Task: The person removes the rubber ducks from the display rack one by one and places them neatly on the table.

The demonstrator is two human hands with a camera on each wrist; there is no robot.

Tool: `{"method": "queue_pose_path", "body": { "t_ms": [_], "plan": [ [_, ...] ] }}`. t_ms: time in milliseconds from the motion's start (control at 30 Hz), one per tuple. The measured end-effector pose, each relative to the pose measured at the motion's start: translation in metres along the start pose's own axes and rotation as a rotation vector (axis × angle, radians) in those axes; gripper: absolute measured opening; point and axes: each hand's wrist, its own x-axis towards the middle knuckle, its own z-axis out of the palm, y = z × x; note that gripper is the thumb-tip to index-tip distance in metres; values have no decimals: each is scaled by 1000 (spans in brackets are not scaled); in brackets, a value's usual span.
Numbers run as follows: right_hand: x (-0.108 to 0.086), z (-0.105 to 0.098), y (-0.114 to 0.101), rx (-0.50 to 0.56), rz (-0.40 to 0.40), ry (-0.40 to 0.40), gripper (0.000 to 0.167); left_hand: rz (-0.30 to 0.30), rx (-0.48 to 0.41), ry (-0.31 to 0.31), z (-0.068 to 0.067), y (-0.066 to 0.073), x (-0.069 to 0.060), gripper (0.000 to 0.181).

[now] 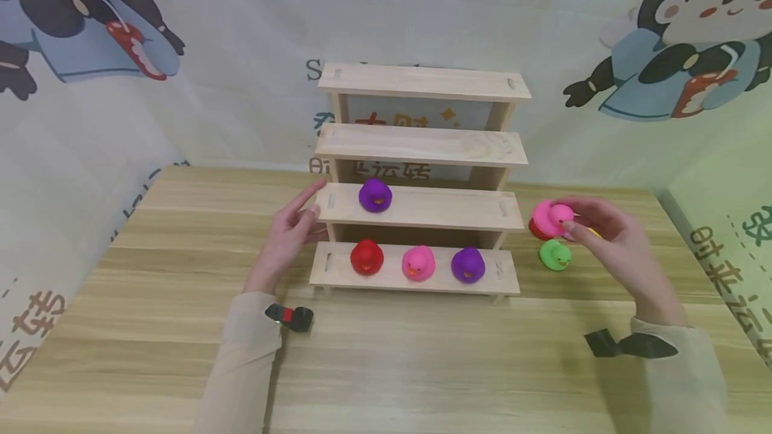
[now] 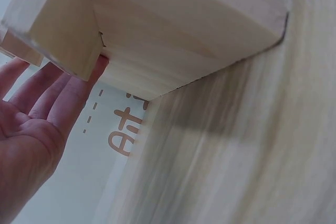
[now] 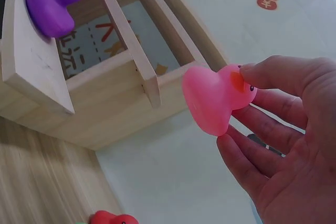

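Note:
A pink duck (image 1: 550, 218) (image 3: 212, 98) is pinched between the thumb and fingers of my right hand (image 1: 615, 246) (image 3: 294, 135), raised to the right of the wooden tiered shelf (image 1: 422, 145). My left hand (image 1: 286, 240) (image 2: 37, 124) touches the shelf's left side with its fingertips, fingers extended. On the bottom tier sit a red duck (image 1: 366, 258), another pink duck (image 1: 418, 264) and a purple duck (image 1: 468, 265) (image 3: 55, 1). One more purple duck (image 1: 375, 195) sits toward the left of the tier above.
Near my right hand, a green duck (image 1: 555, 255) stands on the table (image 1: 410, 360). A red duck (image 1: 535, 228) (image 3: 113, 217) and something yellow (image 1: 594, 233) are partly hidden there. Behind the shelf hangs a printed cloth (image 1: 253, 32).

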Motion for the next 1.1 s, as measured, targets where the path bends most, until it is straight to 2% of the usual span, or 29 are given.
{"method": "queue_pose_path", "body": {
  "t_ms": [400, 600, 1100],
  "plan": [
    [-10, -18, 6, -138, 19, 53, 34, -5, 2, 2, 0, 1, 1, 46],
    [-17, -30, 10, -167, 67, 82, 36, -4, 8, 0, 0, 0, 1, 46],
    [-31, -44, 18, -238, 102, 127, 36, -12, 3, 1, 0, 0, 1, 46]
  ]
}}
